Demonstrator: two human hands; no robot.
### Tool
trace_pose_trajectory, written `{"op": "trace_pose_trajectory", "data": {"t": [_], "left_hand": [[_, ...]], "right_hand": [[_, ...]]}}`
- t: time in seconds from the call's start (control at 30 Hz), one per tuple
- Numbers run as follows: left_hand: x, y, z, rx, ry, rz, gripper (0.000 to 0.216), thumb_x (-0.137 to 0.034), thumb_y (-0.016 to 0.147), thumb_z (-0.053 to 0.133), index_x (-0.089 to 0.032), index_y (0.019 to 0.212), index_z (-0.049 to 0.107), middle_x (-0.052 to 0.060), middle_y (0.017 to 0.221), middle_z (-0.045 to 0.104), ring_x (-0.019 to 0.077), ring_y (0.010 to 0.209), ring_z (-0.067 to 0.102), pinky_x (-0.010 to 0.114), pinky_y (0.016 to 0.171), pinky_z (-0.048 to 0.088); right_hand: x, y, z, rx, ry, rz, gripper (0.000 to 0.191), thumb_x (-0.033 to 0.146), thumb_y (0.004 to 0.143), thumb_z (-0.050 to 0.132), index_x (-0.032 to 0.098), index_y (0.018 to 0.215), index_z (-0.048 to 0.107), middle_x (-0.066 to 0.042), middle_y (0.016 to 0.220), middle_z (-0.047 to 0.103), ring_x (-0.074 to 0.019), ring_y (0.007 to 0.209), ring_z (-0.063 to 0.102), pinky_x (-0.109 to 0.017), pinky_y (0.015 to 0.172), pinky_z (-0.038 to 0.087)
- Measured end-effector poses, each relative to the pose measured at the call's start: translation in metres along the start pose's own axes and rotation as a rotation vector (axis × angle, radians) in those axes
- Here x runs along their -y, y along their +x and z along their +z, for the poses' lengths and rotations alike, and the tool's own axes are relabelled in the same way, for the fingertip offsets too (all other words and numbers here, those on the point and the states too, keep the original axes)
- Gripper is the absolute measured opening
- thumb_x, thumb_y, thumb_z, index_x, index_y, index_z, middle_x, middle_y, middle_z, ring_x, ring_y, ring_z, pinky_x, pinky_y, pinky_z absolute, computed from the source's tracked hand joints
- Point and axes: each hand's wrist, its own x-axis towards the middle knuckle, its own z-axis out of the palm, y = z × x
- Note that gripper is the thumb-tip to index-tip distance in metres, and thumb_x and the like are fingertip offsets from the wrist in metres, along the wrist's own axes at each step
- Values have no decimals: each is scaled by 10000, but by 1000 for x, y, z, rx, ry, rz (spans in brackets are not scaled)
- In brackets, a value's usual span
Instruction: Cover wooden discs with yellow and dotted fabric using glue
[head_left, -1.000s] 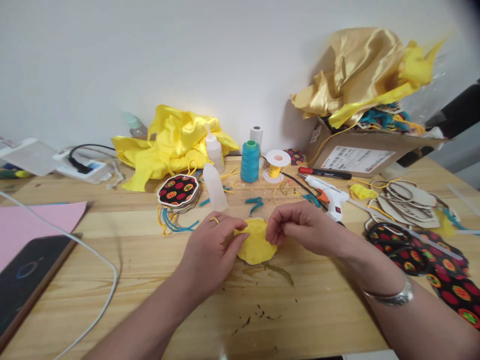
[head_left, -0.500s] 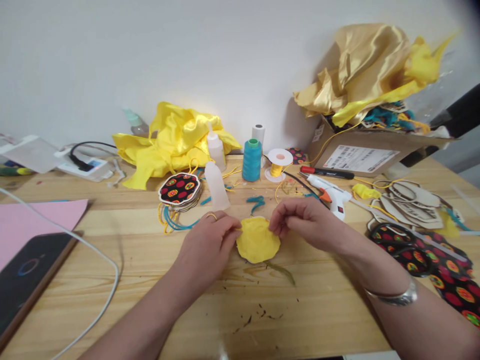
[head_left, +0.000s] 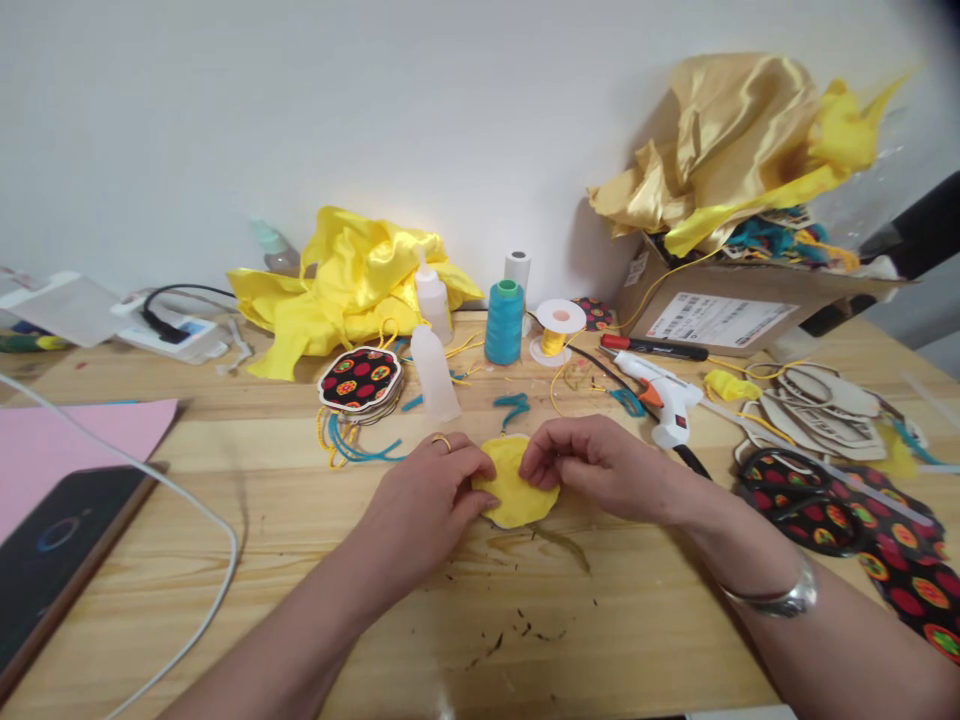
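A small round piece covered in yellow fabric lies on the wooden table in front of me. My left hand pinches its left edge, thumb on top. Fingers of my right hand are bent together on its upper right part, pressing the cloth. A teal cord sticks out from its top, and an olive ribbon-like strip from below. Just beyond my left hand stands a whitish translucent bottle. The undersides of my right fingertips are hidden.
Behind are a teal thread cone, a yellow cord spool and a stack of patterned pieces. To the right lie a glue gun, black-handled scissors and a cardboard box. A phone and white cable lie left.
My right hand has shifted left and slightly down, from the piece's right edge onto its fabric face. My left thumb has come over the left edge. The piece stays in place.
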Motion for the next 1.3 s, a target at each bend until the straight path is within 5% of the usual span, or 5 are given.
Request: {"op": "trace_pose_trajectory", "data": {"t": [0.17, 0.4, 0.9, 1.13, 1.3], "left_hand": [[0, 1, -1, -36, -38, 10, 66, -186, 804, 596, -216, 853, 630, 11, 910, 630, 197, 887, 565, 345, 772, 441], [1, -1, 1, -392, 12, 164, 126, -198, 856, 535, -194, 921, 643, 44, 963, 673, 207, 946, 545, 392, 880, 429], [-3, -2, 4, -125, 94, 106, 297, -319, 794, 622, -196, 1064, 606, 39, 1263, 612, 289, 1092, 396, 488, 964, 374], [-5, -4, 3, -63, 56, 51, 1013, -488, 510, 817, -125, 1347, 377, 133, 1347, 484, 325, 1190, 343, 468, 996, 380], [-3, -4, 9, -64, 35, 60, 994, -409, 600, 773, -170, 1415, 257, 106, 1318, 505, 314, 1189, 372, 458, 994, 378]], "right_hand": [[1, 1, -2, -11, 113, 11, 358, 10, 636, 395, 151, 826, 663, -18, 773, 669, -121, 723, 616, -264, 691, 518], [-2, 4, -2, -377, 108, -99, 250, 60, 715, 434, 168, 790, 647, -20, 776, 676, -128, 708, 626, -285, 692, 523], [-6, 2, 2, -285, -392, -297, 277, 13, 785, 415, 204, 880, 592, -58, 1067, 635, -183, 1065, 540, -366, 929, 430], [5, -5, -5, -151, -538, -125, 530, 381, 694, 735, 201, 1143, 519, -96, 1141, 565, -268, 1062, 504, -424, 885, 423], [4, -4, 0, -74, -600, -144, 642, 321, 620, 780, 193, 1178, 491, -88, 1106, 555, -262, 1042, 478, -411, 886, 405]]}}
